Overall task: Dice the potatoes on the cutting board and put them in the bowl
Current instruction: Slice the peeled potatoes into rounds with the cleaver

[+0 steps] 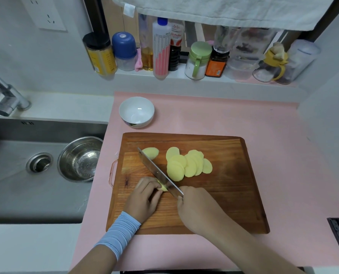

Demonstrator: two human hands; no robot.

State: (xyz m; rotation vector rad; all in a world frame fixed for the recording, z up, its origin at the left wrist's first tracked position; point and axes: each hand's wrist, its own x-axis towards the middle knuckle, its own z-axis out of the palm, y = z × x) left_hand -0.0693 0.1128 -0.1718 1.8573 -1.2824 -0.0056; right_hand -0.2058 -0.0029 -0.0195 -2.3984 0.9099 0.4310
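Counter: a pink mat (273,135) covers the work area of your counter (26,246), which is white where bare. The wooden board (220,198) lies on the mat directly before you, its metal handle toward the sink (10,194). The white bowl (128,115) stands on the mat just beyond the board's far left corner, apart from it.

Potato: all of it seen is on the board. A fan of overlapping round slices (186,165) lies at mid-board. An end piece (150,152) lies alone to their left, by the knife tip. Your left grip (145,196), wrist in a blue sleeve, is curled over a small potato stub (163,187), holding it to the board. Your right grip (196,206) is clenched round the handle of the knife (156,171). The blade runs diagonally away to the left and crosses the stub beside your left fingertips.

Room: the steel sink is set into the counter on your left, with a steel bowl (65,155) beside the drain (39,163) and a tap (4,95) at its far edge. A ledge (174,78) along the back wall carries a row of jars and bottles (161,48). A white towel (224,10) hangs above them. A socket (46,12) sits on the wall at upper left.
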